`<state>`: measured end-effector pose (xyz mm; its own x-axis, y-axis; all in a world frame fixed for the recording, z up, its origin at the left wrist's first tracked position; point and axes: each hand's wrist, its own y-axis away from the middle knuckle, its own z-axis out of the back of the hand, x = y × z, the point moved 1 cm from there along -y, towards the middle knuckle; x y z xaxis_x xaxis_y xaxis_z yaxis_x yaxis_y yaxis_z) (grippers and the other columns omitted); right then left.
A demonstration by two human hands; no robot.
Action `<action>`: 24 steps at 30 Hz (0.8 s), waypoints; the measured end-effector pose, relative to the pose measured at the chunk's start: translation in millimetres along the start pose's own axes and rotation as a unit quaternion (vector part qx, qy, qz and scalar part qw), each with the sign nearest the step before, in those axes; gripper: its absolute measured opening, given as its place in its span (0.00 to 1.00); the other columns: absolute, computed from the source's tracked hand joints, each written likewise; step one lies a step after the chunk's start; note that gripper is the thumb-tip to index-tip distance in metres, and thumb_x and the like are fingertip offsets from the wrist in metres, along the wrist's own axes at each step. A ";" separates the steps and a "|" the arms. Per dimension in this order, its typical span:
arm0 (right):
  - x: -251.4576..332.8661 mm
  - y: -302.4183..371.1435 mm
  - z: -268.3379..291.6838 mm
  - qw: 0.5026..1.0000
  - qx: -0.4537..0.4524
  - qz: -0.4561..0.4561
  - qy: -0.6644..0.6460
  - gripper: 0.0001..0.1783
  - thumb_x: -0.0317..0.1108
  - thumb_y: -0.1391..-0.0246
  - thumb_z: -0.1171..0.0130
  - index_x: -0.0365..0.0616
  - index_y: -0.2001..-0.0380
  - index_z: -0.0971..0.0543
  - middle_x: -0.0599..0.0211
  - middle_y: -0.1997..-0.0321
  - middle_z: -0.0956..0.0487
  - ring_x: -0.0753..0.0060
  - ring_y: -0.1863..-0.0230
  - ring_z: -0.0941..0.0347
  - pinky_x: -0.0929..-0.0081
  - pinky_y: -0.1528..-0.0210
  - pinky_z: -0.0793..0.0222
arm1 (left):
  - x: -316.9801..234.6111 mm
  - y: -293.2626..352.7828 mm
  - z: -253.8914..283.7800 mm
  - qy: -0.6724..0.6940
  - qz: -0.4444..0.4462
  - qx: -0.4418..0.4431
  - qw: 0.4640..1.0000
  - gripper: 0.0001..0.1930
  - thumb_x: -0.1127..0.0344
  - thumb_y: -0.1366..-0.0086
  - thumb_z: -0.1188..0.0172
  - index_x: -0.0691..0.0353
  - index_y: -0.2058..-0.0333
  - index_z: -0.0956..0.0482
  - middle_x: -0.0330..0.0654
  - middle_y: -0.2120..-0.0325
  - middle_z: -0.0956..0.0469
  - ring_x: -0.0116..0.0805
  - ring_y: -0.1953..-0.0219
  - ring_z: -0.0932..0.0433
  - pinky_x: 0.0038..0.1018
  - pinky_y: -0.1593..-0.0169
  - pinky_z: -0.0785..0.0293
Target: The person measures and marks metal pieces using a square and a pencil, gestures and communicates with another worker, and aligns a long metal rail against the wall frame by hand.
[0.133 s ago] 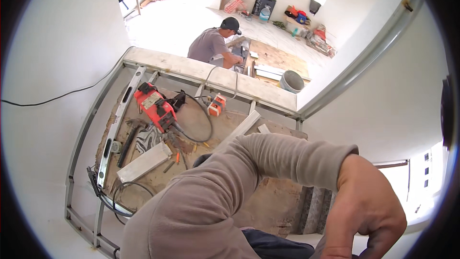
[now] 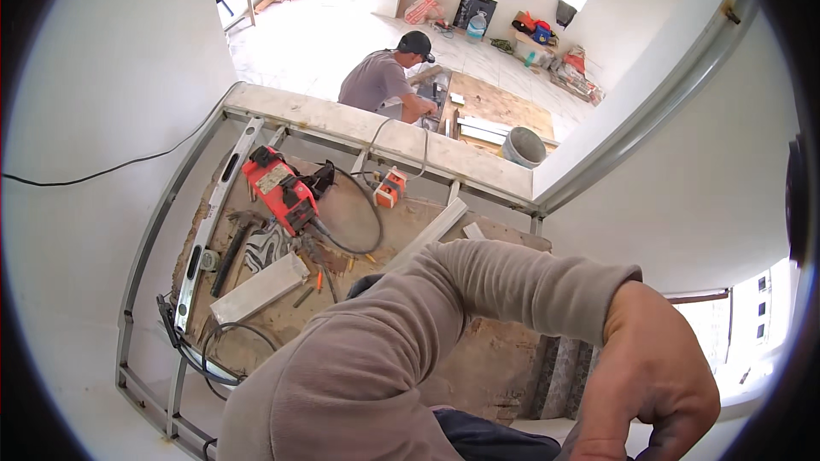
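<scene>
My left arm reaches across from the lower left, its elbow bent in a grey-brown sleeve [image 2: 376, 333]. At the lower right my left hand [image 2: 653, 367] hangs bent down at the wrist, fingers curled inward. Whatever the fingers hold, if anything, lies hidden below the frame's edge. Close to the hand stand grey ribbed pieces [image 2: 564, 376], partly behind the forearm. Dark blue cloth [image 2: 491, 437] shows beneath the arm. My right hand is out of sight.
On a board inside a metal frame lie a red machine [image 2: 282, 190] with a cable, a spirit level [image 2: 219, 209], a hammer [image 2: 229, 265], a pale plank [image 2: 260, 288] and an orange box [image 2: 389, 188]. Beyond the ledge [image 2: 376, 132] a person [image 2: 380, 81] crouches near a bucket [image 2: 523, 148].
The surroundings have shifted slightly to the right in the picture. My left hand keeps nearly the same bent pose.
</scene>
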<state>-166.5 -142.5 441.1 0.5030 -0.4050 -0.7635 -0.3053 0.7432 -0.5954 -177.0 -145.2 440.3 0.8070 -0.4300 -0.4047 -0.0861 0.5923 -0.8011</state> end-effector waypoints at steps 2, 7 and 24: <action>-9.6 4.7 -4.8 0.998 -0.029 0.032 -0.047 0.20 0.20 0.67 0.29 0.44 0.93 0.33 0.83 0.88 0.33 0.93 0.84 0.39 0.90 0.82 0.46 | 3.8 1.2 -0.6 0.007 -0.007 -0.001 1.000 0.23 0.67 0.38 0.38 0.64 0.90 0.33 0.39 0.94 0.36 0.31 0.92 0.40 0.28 0.85 0.45; -3.1 6.7 7.8 0.997 0.073 0.029 -0.015 0.04 0.25 0.49 0.37 0.41 0.77 0.21 0.69 0.76 0.23 0.81 0.73 0.27 0.81 0.70 0.34 | 4.7 6.2 2.9 0.006 -0.038 0.008 0.999 0.21 0.66 0.39 0.39 0.64 0.90 0.32 0.39 0.94 0.34 0.31 0.92 0.37 0.27 0.85 0.43; -13.6 9.4 -10.3 0.988 -0.035 0.000 -0.148 0.12 0.28 0.58 0.29 0.40 0.85 0.24 0.77 0.82 0.28 0.87 0.76 0.34 0.85 0.70 0.38 | 3.5 6.9 1.1 -0.001 -0.026 0.005 1.000 0.18 0.57 0.39 0.38 0.65 0.81 0.26 0.40 0.86 0.29 0.31 0.83 0.32 0.27 0.76 0.38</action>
<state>-184.6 -135.5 443.3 0.7144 -0.2248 -0.6626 -0.3541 0.7006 -0.6195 -174.1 -141.9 433.8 0.8117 -0.4591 -0.3612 -0.0374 0.5762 -0.8165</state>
